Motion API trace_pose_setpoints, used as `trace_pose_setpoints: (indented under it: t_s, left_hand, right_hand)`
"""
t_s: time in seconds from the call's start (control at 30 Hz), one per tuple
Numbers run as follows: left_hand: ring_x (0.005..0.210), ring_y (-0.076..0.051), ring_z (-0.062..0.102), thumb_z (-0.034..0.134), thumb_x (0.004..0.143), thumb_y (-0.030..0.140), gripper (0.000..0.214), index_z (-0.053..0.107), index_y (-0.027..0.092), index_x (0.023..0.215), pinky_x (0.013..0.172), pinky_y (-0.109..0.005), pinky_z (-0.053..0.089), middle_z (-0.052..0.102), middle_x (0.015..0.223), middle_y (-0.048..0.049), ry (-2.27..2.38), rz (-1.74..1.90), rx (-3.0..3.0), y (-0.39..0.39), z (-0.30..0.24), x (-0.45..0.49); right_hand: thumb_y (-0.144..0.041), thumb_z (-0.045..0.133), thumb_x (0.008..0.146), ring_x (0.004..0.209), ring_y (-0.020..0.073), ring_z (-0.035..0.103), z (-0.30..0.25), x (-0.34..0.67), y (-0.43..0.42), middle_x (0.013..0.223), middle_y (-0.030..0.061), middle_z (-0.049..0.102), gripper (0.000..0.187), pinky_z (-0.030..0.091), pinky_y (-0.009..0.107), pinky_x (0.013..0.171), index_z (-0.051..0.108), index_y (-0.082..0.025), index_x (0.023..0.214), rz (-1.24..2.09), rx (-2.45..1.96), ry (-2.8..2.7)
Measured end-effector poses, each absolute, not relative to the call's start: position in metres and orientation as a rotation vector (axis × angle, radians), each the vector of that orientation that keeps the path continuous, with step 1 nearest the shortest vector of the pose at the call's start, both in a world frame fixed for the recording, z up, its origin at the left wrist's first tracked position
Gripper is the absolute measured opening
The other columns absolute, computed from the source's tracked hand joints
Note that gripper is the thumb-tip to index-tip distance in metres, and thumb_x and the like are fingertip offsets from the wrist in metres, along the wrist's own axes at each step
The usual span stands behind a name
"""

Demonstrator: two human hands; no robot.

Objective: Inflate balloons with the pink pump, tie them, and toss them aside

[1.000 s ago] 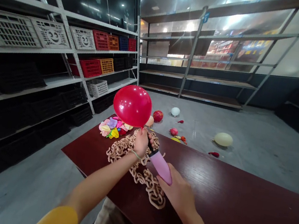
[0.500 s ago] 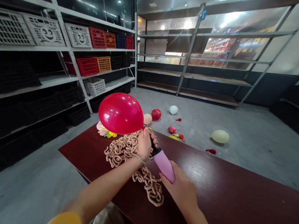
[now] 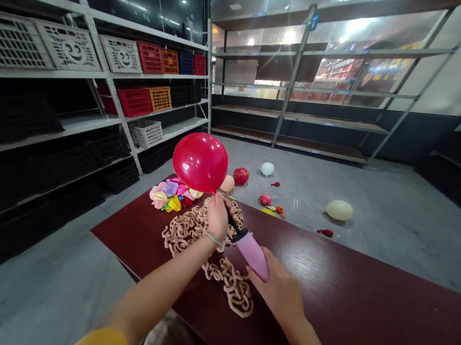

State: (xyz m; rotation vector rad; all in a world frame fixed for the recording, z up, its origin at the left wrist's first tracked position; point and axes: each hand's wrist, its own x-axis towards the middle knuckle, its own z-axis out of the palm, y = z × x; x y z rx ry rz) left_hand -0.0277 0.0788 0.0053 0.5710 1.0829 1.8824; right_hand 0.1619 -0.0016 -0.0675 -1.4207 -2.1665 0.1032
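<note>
Grip, L hand (image 3: 217, 217): pinched shut on neck of red balloon (image 3: 200, 161), where it meets nozzle of pump (image 3: 253, 254). Grip, R hand (image 3: 277, 289): wrapped round pump's lilac barrel, near end.
Change vs. half a sec ago: balloon was leaning over to L, now we see it back upright above L hand. Size approx. same, so we judge little air gained in between.
Location: held above far L part of table (image 3: 346, 298), over pink chain (image 3: 185, 230), near flat balloons (image 3: 169, 194).
Condition: round, glossy, taut, well filled, light spots on skin; neck hidden by fingers. Cream balloon (image 3: 339, 209) etc. loose on floor.
</note>
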Motion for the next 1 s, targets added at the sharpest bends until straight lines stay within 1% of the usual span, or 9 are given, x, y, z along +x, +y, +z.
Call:
trace_pose_setpoints:
  t_s: [0.1, 0.2, 0.3, 0.4, 0.47, 0.57, 0.67, 0.8, 1.0]
  left_hand:
    - [0.037, -0.008, 0.043, 0.043, 0.092, 0.041, 0.029, 0.040, 0.021, 0.071, 0.040, -0.020, 0.038, 0.042, 0.052, 0.0066, 1.049, 1.841, 0.575, 0.068, -0.014, -0.009]
    - [0.039, -0.009, 0.047, 0.045, 0.091, 0.040, 0.026, 0.041, 0.021, 0.073, 0.041, -0.021, 0.041, 0.046, 0.053, 0.0061, 1.007, 1.852, 0.549, 0.068, -0.018, -0.010]
    - [0.040, -0.012, 0.051, 0.044, 0.090, 0.036, 0.022, 0.041, 0.022, 0.073, 0.040, -0.023, 0.042, 0.049, 0.053, 0.0047, 0.975, 1.895, 0.536, 0.076, -0.013, -0.029]
    - [0.040, -0.013, 0.053, 0.042, 0.089, 0.035, 0.023, 0.041, 0.022, 0.070, 0.044, -0.024, 0.045, 0.048, 0.050, 0.0045, 1.017, 2.004, 0.474, 0.086, -0.009, -0.061]
    - [0.042, -0.012, 0.054, 0.041, 0.089, 0.033, 0.022, 0.041, 0.022, 0.070, 0.048, -0.024, 0.048, 0.050, 0.051, 0.0049, 1.075, 2.078, 0.419, 0.089, -0.013, -0.083]
    - [0.044, -0.012, 0.055, 0.043, 0.087, 0.033, 0.023, 0.043, 0.021, 0.067, 0.051, -0.025, 0.050, 0.051, 0.049, 0.0047, 1.142, 2.048, 0.492, 0.089, -0.026, -0.108]
    - [0.043, -0.013, 0.055, 0.044, 0.088, 0.037, 0.029, 0.044, 0.021, 0.064, 0.049, -0.025, 0.048, 0.051, 0.048, 0.0033, 1.178, 1.999, 0.596, 0.084, -0.037, -0.116]
    - [0.042, -0.013, 0.054, 0.042, 0.090, 0.039, 0.032, 0.045, 0.021, 0.064, 0.045, -0.024, 0.044, 0.052, 0.049, 0.0021, 1.227, 1.987, 0.678, 0.078, -0.035, -0.111]
    - [0.037, -0.008, 0.041, 0.043, 0.093, 0.036, 0.035, 0.042, 0.021, 0.061, 0.037, -0.019, 0.030, 0.045, 0.047, 0.0045, 1.300, 1.958, 0.787, 0.072, -0.027, -0.104]
  right_hand:
    - [-0.043, 0.063, 0.086, 0.089, 0.0260, 0.073, -0.069, 0.166, 0.001, 0.117, 0.0056, 0.072, 0.050, 0.054, 0.033, 0.067, 0.054, -0.023, 0.131, 0.099, -1.416, -2.194]
    - [-0.048, 0.060, 0.089, 0.092, 0.0257, 0.073, -0.067, 0.165, 0.003, 0.120, 0.0054, 0.071, 0.051, 0.055, 0.033, 0.068, 0.053, -0.024, 0.133, 0.108, -1.365, -2.227]
    - [-0.049, 0.056, 0.092, 0.094, 0.0248, 0.073, -0.064, 0.165, 0.005, 0.121, 0.0066, 0.071, 0.051, 0.055, 0.033, 0.070, 0.052, -0.023, 0.136, 0.074, -1.324, -2.225]
    - [-0.052, 0.054, 0.093, 0.094, 0.0250, 0.072, -0.063, 0.172, 0.009, 0.119, 0.0081, 0.071, 0.051, 0.055, 0.033, 0.072, 0.054, -0.022, 0.134, -0.014, -1.301, -2.221]
    - [-0.053, 0.052, 0.093, 0.095, 0.0255, 0.072, -0.063, 0.177, 0.012, 0.118, 0.0081, 0.071, 0.051, 0.054, 0.033, 0.071, 0.054, -0.023, 0.134, -0.083, -1.382, -2.163]
    - [-0.049, 0.048, 0.095, 0.096, 0.0256, 0.070, -0.062, 0.182, 0.019, 0.121, 0.0092, 0.069, 0.053, 0.053, 0.033, 0.069, 0.048, -0.022, 0.141, -0.173, -1.559, -2.048]
    - [-0.041, 0.048, 0.095, 0.101, 0.0256, 0.067, -0.064, 0.181, 0.023, 0.123, 0.0106, 0.067, 0.055, 0.053, 0.035, 0.074, 0.042, -0.020, 0.145, -0.192, -1.552, -2.089]
    - [-0.035, 0.051, 0.093, 0.107, 0.0273, 0.060, -0.072, 0.176, 0.025, 0.123, 0.0122, 0.064, 0.052, 0.049, 0.040, 0.086, 0.048, -0.018, 0.142, -0.211, -1.402, -2.223]
    - [-0.031, 0.051, 0.095, 0.111, 0.0264, 0.056, -0.066, 0.161, 0.032, 0.128, 0.0115, 0.062, 0.050, 0.042, 0.041, 0.091, 0.049, -0.021, 0.143, -0.248, -1.233, -2.429]
